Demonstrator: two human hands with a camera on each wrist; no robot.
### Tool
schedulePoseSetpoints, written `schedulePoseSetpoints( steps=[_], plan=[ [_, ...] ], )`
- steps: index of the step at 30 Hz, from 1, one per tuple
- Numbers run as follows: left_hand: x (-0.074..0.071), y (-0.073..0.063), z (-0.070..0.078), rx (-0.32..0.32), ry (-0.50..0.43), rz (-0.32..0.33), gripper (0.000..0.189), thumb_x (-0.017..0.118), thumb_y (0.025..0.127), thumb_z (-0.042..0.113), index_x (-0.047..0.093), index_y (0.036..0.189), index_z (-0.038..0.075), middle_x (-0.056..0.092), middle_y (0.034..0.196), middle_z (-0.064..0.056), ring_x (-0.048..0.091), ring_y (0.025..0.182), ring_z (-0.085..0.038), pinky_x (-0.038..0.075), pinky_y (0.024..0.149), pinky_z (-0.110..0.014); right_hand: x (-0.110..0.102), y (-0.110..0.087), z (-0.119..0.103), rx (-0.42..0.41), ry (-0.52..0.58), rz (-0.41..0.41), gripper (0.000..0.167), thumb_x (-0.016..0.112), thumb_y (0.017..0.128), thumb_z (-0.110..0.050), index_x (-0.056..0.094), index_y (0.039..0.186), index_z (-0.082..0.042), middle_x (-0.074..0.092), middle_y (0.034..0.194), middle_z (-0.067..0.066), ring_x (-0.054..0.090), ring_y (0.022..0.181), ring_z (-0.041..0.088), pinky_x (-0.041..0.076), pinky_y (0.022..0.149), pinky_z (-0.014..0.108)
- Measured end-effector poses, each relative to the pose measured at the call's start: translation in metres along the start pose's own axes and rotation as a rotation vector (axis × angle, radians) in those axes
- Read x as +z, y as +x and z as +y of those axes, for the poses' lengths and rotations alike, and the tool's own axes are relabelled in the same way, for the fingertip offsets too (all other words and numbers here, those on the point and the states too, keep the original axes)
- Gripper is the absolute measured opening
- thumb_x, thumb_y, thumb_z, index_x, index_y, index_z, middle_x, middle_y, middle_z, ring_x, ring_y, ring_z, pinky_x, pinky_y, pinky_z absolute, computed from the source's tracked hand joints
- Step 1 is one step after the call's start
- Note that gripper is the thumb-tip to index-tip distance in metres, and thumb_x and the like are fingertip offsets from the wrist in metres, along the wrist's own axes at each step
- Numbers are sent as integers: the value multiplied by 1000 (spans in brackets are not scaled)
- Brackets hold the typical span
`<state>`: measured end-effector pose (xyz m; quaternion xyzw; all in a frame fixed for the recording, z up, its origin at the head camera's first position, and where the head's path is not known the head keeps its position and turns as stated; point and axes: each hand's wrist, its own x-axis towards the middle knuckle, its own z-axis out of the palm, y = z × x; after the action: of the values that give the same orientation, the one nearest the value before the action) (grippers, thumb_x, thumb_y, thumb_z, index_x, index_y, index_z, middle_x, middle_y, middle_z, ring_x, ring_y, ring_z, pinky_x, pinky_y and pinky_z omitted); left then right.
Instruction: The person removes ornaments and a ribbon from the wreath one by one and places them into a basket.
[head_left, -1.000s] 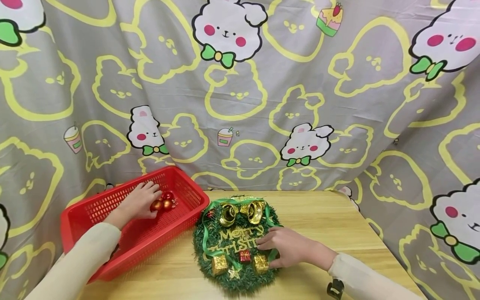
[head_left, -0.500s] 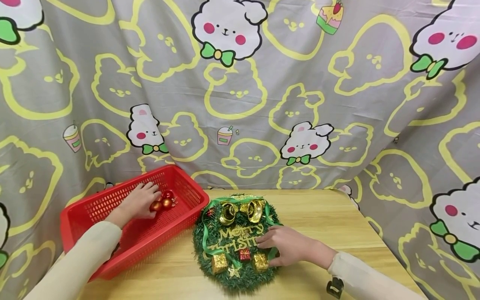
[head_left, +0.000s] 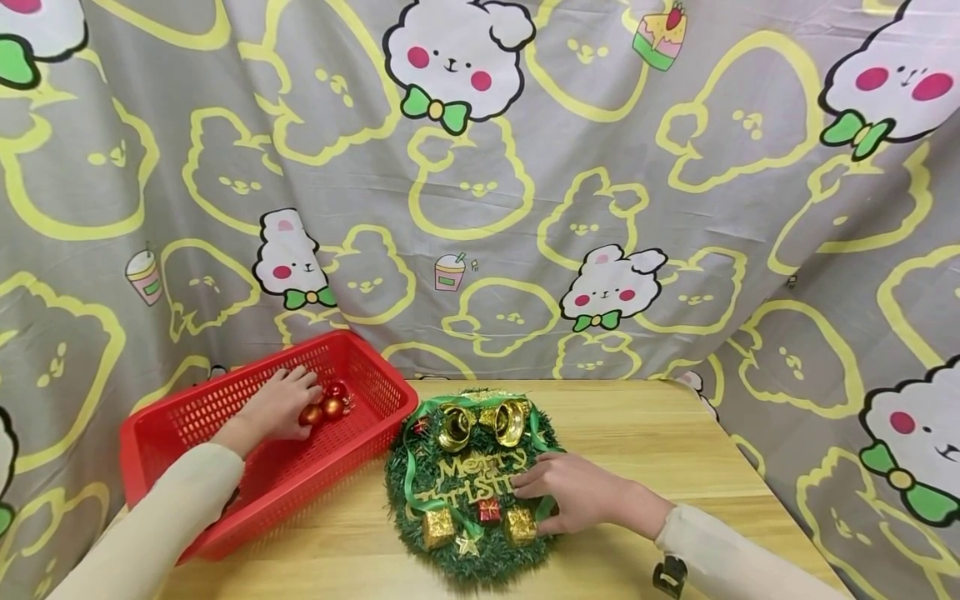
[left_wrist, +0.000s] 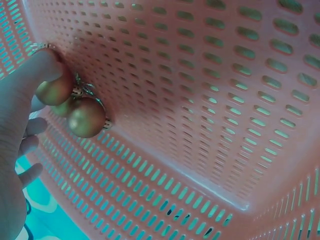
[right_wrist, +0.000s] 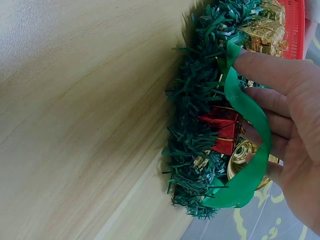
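Inside the red plastic basket [head_left: 300, 492], my left hand [head_left: 281, 404] is over several shiny copper-coloured bauble ornaments [head_left: 332, 408]. In the left wrist view the thumb lies against one bauble [left_wrist: 56, 90], while the other fingers are loosely bent and apart from it. A round green tinsel wreath [head_left: 480, 567] lies on the table, bearing gold bells [head_left: 510, 423], gold lettering, small gift boxes [head_left: 489, 510] and a green ribbon [right_wrist: 245, 102]. My right hand [head_left: 577, 496] rests on the wreath's right side, fingers relaxed over the lettering, thumb by the ribbon and a gold gift box [head_left: 520, 525].
The basket stands at the left of the wooden table [head_left: 637, 417], its right end close to the wreath. A grey curtain [head_left: 480, 217] with cartoon rabbits hangs behind and along both sides. A dark band [head_left: 670, 575] sits at my right wrist.
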<state>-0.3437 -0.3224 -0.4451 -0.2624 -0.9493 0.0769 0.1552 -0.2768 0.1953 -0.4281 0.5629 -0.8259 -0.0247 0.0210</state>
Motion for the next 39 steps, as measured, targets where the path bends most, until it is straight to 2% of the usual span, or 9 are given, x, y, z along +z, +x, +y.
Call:
schedulePoseSetpoints(
  steps=[11,21,29,35,39],
  plan=[
    [-2,-1,0,0,-10,6,44,91,66,30,72,99,10,67,112,-17,54,105,-36,47,93,-64,2,0,0,-7,4,15,51,77,87,-46,72,127,-14,68,134,1,68,117,14,50,106,47],
    [-5,1,0,5,6,26,44,89,68,30,72,103,9,67,113,-18,55,107,-37,47,96,-66,5,0,2,-19,8,21,51,75,88,-47,72,127,-15,69,134,0,69,116,12,50,106,47],
    [-15,11,0,48,13,121,37,85,69,28,68,96,8,62,98,-10,51,96,-31,46,83,-53,3,0,2,-13,17,22,50,76,88,-47,72,127,-15,69,133,0,69,116,11,50,105,48],
    [-32,23,5,46,-16,165,37,86,69,28,68,96,9,61,96,-9,50,95,-29,46,84,-52,2,-1,2,-22,10,27,50,76,88,-47,73,126,-15,70,132,1,70,115,11,51,105,48],
    [-43,34,12,45,-53,230,36,85,71,27,70,98,9,61,95,-8,50,95,-28,45,85,-52,3,0,1,-18,18,23,50,76,88,-47,72,126,-15,70,132,1,69,115,11,50,105,49]
  ],
)
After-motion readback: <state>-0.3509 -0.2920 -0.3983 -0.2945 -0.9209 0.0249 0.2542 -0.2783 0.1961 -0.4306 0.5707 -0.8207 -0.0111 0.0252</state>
